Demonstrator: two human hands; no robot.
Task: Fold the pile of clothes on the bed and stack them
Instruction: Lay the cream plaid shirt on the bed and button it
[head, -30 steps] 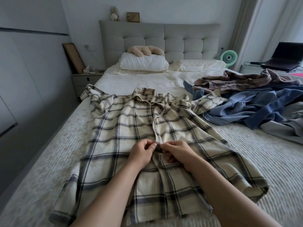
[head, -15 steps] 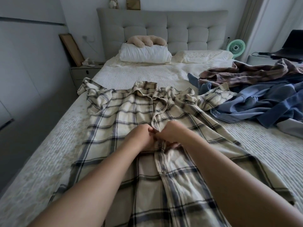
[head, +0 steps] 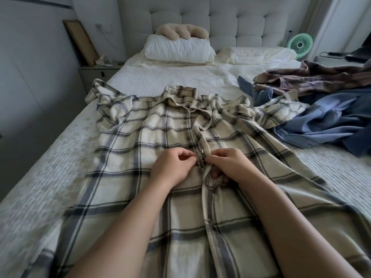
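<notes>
The plaid shirt [head: 140,149] lies spread front-up across the middle of the bed [head: 40,197], collar toward the headboard, and it has not shifted since a second ago. Both hands meet at its front placket, about mid-chest. The left hand [head: 172,167] pinches the left edge of the opening with curled fingers; the right hand [head: 228,165] pinches the right edge, lifting a short strip of it into a small loop. A second ago they gripped the placket lower down, nearer the hem; half a second ago they had already moved up to about this spot. The view has since dropped and come closer, so the arms fill more of the foreground. The pile [head: 321,109] of blue and plaid clothes rests to the right, touching the shirt's right sleeve, unchanged. Pillows [head: 178,50] lie at the head.
</notes>
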